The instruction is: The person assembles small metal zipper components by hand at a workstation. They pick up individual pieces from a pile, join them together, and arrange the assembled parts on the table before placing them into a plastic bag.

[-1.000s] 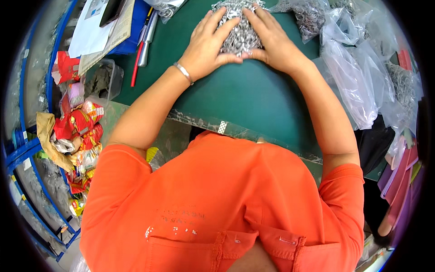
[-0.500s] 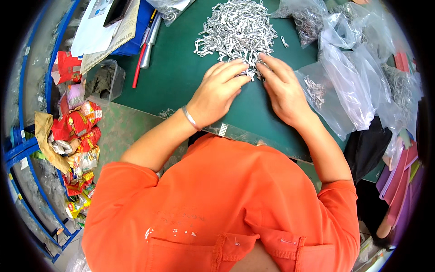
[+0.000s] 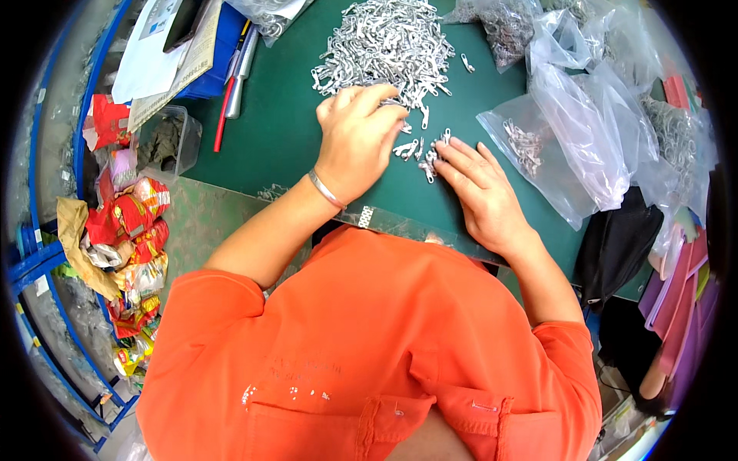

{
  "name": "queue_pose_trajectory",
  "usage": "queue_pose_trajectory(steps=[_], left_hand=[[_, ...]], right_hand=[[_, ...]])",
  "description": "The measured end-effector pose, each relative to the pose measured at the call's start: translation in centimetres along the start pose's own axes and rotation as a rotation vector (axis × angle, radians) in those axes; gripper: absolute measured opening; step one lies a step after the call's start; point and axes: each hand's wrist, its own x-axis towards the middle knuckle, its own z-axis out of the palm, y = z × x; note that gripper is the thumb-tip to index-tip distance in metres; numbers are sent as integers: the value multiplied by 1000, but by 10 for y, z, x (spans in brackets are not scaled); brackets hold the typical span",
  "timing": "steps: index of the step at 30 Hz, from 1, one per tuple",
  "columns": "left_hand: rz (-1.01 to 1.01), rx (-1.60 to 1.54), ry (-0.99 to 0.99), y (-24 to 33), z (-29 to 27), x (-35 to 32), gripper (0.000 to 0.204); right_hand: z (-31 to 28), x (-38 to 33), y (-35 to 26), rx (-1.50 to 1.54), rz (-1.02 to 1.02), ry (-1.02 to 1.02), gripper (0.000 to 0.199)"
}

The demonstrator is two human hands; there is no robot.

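A big heap of small silver metal parts [image 3: 388, 42] lies on the green table mat [image 3: 277, 123]. My left hand [image 3: 357, 138], with a thin bracelet at the wrist, rests palm down at the heap's near edge, fingers curled over a few parts. My right hand [image 3: 480, 192] lies flat beside it, fingertips touching a small cluster of loose metal parts [image 3: 423, 150] drawn away from the heap. I cannot tell whether either hand grips a part.
Clear plastic bags [image 3: 573, 131], some holding metal parts, crowd the right side. A red pen [image 3: 221, 119], papers [image 3: 165, 58] and a clear box [image 3: 165, 142] sit at the left. Crumpled red wrappers [image 3: 127, 230] pile up off the table's left edge.
Both hands have pulled back from on top of the heap toward me, dragging a few metal parts out onto the mat. The heap now shows fully.
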Motion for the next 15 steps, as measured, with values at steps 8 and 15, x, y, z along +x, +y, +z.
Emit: queue_pose_trajectory(steps=[8,15], left_hand=[[-16,-141,-58,11,6,-11,18],[-71,-340,-10,21,6,-3,20]], right_hand=[[6,10,6,23,235,343,20],[14,13,9,7,254,239,12]])
